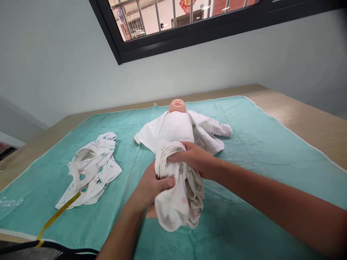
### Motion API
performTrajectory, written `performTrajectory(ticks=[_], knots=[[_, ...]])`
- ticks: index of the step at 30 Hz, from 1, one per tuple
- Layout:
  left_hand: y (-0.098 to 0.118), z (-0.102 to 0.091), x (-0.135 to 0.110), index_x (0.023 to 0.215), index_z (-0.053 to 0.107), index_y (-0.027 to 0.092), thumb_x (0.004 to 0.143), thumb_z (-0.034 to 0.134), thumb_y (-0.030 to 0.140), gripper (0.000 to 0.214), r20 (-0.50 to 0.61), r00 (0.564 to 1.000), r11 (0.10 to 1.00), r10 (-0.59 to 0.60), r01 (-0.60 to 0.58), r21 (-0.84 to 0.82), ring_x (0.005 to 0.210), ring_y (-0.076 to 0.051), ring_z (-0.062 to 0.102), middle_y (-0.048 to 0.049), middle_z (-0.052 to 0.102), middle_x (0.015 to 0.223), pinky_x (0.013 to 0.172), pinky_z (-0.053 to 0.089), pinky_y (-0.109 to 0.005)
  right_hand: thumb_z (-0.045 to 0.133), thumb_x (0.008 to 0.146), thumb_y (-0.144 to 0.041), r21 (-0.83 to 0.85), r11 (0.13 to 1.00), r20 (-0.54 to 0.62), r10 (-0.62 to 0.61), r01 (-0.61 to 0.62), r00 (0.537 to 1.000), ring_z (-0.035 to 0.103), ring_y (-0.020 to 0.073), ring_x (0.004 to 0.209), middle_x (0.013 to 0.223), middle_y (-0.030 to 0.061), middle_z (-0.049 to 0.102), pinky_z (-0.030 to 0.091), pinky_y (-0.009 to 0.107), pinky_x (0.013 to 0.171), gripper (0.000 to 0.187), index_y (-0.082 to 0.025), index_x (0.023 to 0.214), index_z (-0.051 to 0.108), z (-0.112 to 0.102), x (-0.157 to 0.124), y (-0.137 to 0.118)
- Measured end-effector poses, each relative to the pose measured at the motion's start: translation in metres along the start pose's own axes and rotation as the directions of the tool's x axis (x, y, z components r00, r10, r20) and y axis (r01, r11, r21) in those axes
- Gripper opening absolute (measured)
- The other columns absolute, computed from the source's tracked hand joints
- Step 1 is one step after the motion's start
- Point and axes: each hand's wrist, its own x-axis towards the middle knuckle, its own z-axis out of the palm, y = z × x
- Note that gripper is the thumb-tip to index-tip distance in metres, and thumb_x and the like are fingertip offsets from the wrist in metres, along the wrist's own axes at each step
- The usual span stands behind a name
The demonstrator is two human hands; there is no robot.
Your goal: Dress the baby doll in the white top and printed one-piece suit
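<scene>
A baby doll (177,126) lies on its back, head toward the wall, on a teal blanket (230,213). Under it a white baby top (208,135) is spread open, its sleeves out to both sides. Bunched at the doll's lower end are what look like white printed baby pants (173,213). My left hand (151,189) grips them from the left, thumb on top. From the right, my right hand (192,159) pinches their gathered upper edge. The cloth hides the doll's legs, so I cannot tell whether they are inside.
A second white printed baby garment (94,169) lies crumpled at the left. A yellow strap (58,215) and a black cord (54,246) cross the lower left corner. Beyond the blanket, the wooden tabletop (306,119) meets a wall under a dark-framed window (173,45).
</scene>
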Motion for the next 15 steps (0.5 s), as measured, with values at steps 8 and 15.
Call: performTrajectory(ticks=[8, 15], knots=[[-0.006, -0.001, 0.001, 0.113, 0.067, 0.014, 0.067, 0.074, 0.029, 0.048, 0.035, 0.999, 0.961, -0.003, 0.013, -0.276, 0.089, -0.030, 0.070, -0.0118, 0.074, 0.098, 0.076, 0.056, -0.038, 0.078, 0.071, -0.040, -0.153, 0.987, 0.149, -0.018, 0.041, 0.989, 0.065, 0.0215, 0.093, 0.103, 0.0067, 0.070, 0.052, 0.030, 0.077, 0.041, -0.018, 0.104, 0.066, 0.003, -0.001, -0.008], [-0.003, -0.008, 0.002, 0.095, 0.070, 0.013, 0.065, 0.074, 0.031, 0.035, 0.010, 0.999, 0.967, -0.050, 0.051, -0.249, 0.078, -0.029, 0.070, -0.0113, 0.074, 0.086, 0.069, 0.056, -0.037, 0.080, 0.061, -0.032, -0.529, 0.848, 0.213, 0.133, 0.000, 0.968, 0.065, 0.0212, 0.081, 0.087, 0.0011, 0.071, 0.049, 0.028, 0.068, 0.035, -0.020, 0.092, 0.071, 0.006, -0.005, -0.010]])
